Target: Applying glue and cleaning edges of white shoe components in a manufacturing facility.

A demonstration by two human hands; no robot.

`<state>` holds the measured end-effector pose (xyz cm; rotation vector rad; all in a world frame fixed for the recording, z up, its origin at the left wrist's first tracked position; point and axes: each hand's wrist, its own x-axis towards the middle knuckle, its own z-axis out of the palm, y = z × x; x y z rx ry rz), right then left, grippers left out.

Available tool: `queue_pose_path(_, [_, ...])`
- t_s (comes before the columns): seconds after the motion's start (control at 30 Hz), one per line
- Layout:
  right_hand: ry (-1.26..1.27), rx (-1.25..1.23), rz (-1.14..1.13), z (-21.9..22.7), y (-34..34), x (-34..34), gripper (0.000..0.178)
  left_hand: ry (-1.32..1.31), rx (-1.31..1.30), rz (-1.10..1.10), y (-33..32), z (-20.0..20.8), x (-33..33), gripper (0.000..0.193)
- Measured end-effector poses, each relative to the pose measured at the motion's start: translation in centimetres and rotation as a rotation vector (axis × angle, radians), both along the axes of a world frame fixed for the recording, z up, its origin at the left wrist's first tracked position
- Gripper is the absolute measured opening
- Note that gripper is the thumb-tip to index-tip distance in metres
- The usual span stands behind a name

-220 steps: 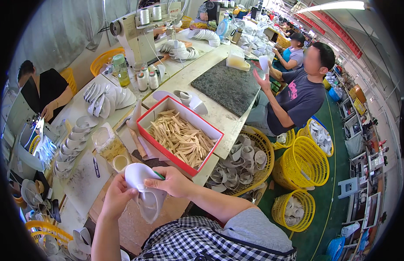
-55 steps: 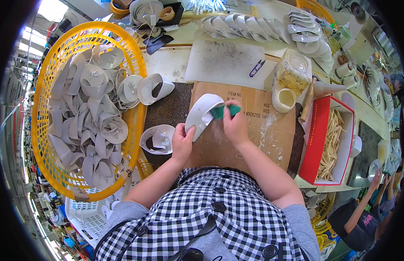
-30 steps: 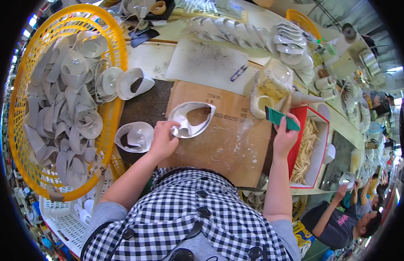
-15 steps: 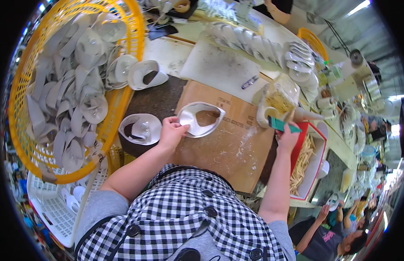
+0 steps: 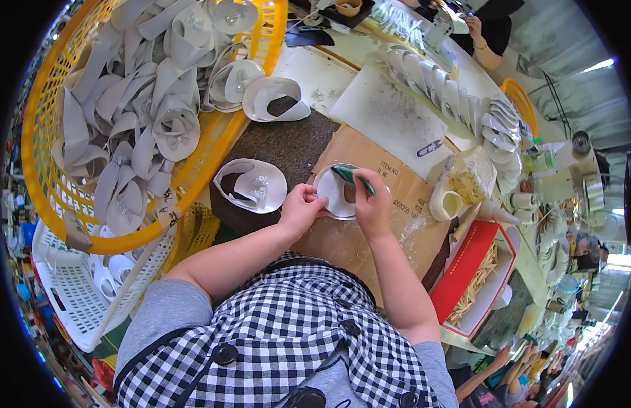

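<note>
My left hand (image 5: 304, 209) pinches the near left edge of a white looped piece (image 5: 331, 190), which looks like a shoe upper. It is just above a brown cardboard sheet (image 5: 346, 246). My right hand (image 5: 374, 208) grips a flat green tool (image 5: 344, 175) that slants over the same piece; I cannot make out its working tip. Left of my hands lies another white looped upper (image 5: 268, 178) with a clear sparkling ornament. A third white upper (image 5: 281, 88) rests farther back, beside the basket.
A large yellow basket (image 5: 38, 160) heaped with white uppers stands at the left, above a white basket (image 5: 64, 299). To the right are a yellow-stained tub (image 5: 450, 205) and a red box (image 5: 465, 265) of thin pale sticks. Small thread snips (image 5: 429, 148) lie on a white board (image 5: 376, 102).
My right hand has come left from beside the stained tub, bringing the green tool over the white upper. My left hand still holds the upper. The view has shifted.
</note>
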<state>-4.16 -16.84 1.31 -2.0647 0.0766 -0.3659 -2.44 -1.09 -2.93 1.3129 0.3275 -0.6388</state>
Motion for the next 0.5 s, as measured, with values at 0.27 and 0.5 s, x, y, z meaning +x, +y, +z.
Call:
queue_pose_path(0.27, [-0.010,-0.416,0.293,0.7,-3.3,-5.3,0.036,-0.075,-0.031,0.022,0.7,-1.6,-1.0,0.009])
queue_pose_path(0.5, [0.041,-0.667,-0.091,0.1,-0.4,-8.2,0.051,-0.108,-0.058,0.022,0.7,-1.6,-1.5,0.007])
